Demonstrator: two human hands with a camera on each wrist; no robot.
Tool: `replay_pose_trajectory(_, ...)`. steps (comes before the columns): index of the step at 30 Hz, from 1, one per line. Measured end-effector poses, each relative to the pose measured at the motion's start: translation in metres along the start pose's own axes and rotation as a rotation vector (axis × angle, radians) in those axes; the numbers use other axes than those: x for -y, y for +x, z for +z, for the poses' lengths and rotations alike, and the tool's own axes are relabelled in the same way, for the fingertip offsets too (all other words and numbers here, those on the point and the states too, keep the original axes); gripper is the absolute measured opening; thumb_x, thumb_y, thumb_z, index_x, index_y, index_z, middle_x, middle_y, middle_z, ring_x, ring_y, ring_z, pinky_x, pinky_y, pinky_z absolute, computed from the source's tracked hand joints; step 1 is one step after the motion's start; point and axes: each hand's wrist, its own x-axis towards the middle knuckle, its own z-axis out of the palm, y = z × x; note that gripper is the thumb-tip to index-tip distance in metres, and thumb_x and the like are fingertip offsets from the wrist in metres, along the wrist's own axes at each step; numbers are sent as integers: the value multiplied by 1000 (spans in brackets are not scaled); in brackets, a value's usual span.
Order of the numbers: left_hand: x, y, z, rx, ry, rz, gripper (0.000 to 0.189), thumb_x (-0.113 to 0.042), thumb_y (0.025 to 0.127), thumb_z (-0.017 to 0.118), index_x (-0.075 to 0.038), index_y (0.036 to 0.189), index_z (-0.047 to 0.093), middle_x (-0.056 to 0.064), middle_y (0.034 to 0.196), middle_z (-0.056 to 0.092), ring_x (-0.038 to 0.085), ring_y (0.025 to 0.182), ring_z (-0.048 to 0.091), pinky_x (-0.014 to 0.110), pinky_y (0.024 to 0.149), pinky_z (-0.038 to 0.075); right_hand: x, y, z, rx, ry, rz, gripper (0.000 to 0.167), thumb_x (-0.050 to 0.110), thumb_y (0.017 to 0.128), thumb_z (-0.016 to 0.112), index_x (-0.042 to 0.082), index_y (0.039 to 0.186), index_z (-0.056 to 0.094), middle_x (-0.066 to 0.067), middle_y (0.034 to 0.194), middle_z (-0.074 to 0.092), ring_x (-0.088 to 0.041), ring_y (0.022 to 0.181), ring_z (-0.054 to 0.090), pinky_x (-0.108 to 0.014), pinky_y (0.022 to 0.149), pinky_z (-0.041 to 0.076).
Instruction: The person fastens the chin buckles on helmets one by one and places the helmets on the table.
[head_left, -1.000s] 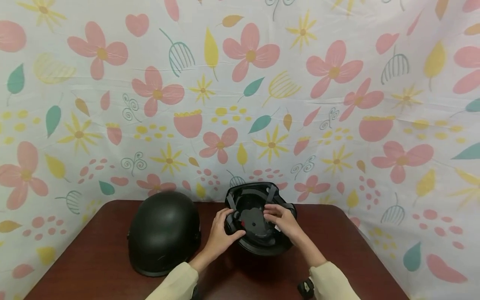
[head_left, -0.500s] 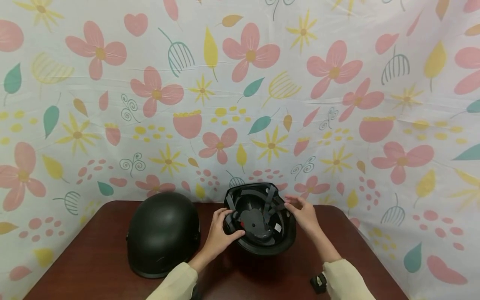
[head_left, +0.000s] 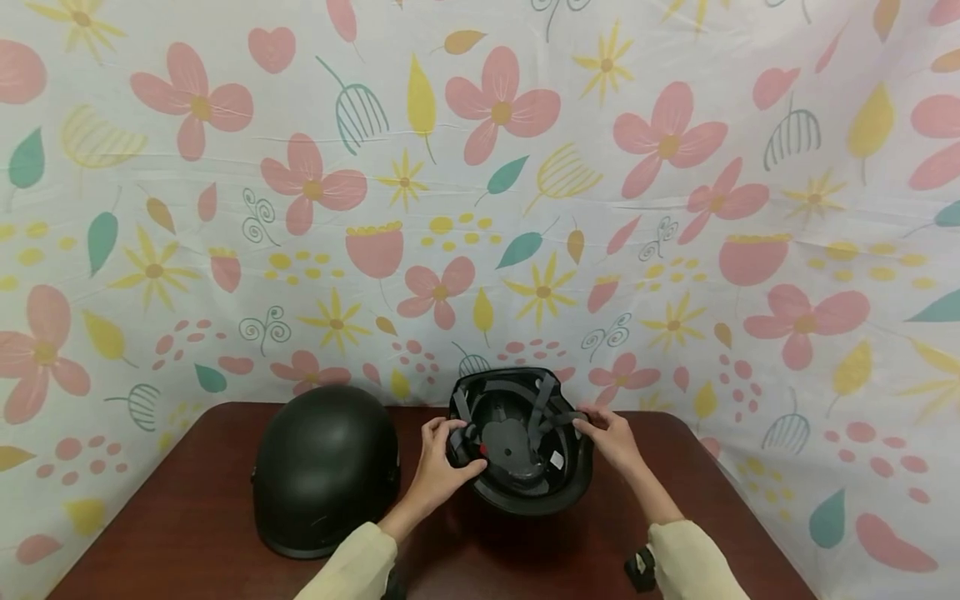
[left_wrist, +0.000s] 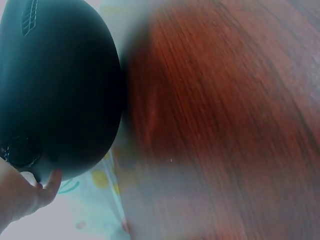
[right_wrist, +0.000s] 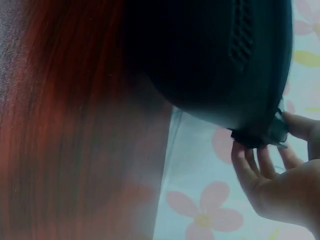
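Note:
An upturned black helmet [head_left: 517,504] sits toward the back of the table, its padded inside and grey straps [head_left: 542,400] facing up. My left hand [head_left: 438,467] grips its left rim, thumb on the inner edge and fingers outside. At the right rim, my right hand [head_left: 615,442] pinches a dark chin strap [head_left: 561,418] where it crosses the edge. In the right wrist view, the right hand's fingers [right_wrist: 265,162] lie under the end of the shell with the thumb above. The left wrist view shows the left hand [left_wrist: 25,195] beside a round side knob [left_wrist: 21,151].
A second black helmet [head_left: 326,471] stands dome up on the left of the dark red wooden table [head_left: 187,517], close to my left forearm. Behind the table hangs a white cloth [head_left: 480,200] printed with flowers. A small black device [head_left: 640,569] is on the right wrist.
My right hand has gone from inside the helmet out to its right rim, and the strap now runs over that rim to the fingers. The left hand keeps its hold.

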Motion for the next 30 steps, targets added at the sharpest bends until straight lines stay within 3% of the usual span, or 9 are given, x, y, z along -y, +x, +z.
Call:
replay_pose_trajectory(6, 1, 4, 1, -57, -7, 15, 40, -15, 84, 76, -11, 117, 54, 16, 126, 35, 37, 121, 41, 60, 99, 38, -7, -2, -2, 62, 108, 47, 52, 28, 95, 64, 4, 140, 52, -25, 148, 42, -38, 121, 57, -41, 90, 55)
replay_pose_trajectory(9, 2, 6, 1, -115, -18, 14, 34, -13, 85, 75, -10, 112, 55, 15, 124, 35, 35, 118, 40, 57, 98, 38, -8, -5, 0, 97, 142, 54, 55, 31, 95, 65, 4, 141, 51, -27, 151, 39, -39, 124, 56, -40, 92, 55)
replay_pose_trajectory(14, 0, 7, 2, -186, -68, -53, 29, -4, 85, 68, -9, 110, 55, 14, 127, 34, 34, 121, 36, 55, 99, 34, -8, -11, 7, 115, 171, 68, 57, 33, 93, 66, 5, 141, 51, -27, 152, 36, -39, 128, 53, -41, 95, 54)
replay_pose_trajectory(17, 0, 6, 1, -199, -82, -82, 30, 0, 85, 64, -8, 112, 55, 13, 130, 32, 33, 123, 35, 51, 98, 34, -8, -13, 12, 112, 191, 73, 56, 33, 93, 66, 6, 141, 52, -27, 152, 36, -38, 126, 56, -42, 95, 54)
replay_pose_trajectory(24, -3, 7, -5, -236, -153, -83, 31, 5, 86, 59, -4, 115, 54, 18, 139, 31, 37, 128, 34, 48, 95, 32, -11, -18, 25, 115, 218, 87, 59, 34, 94, 66, 6, 143, 49, -25, 155, 33, -39, 128, 54, -44, 97, 52)
replay_pose_trajectory(30, -8, 6, -8, -244, -117, -86, 38, 4, 86, 59, -5, 122, 50, 19, 139, 32, 35, 125, 36, 47, 95, 33, -15, -22, 31, 105, 240, 98, 57, 32, 94, 65, 6, 143, 49, -26, 152, 36, -37, 123, 58, -45, 97, 52)
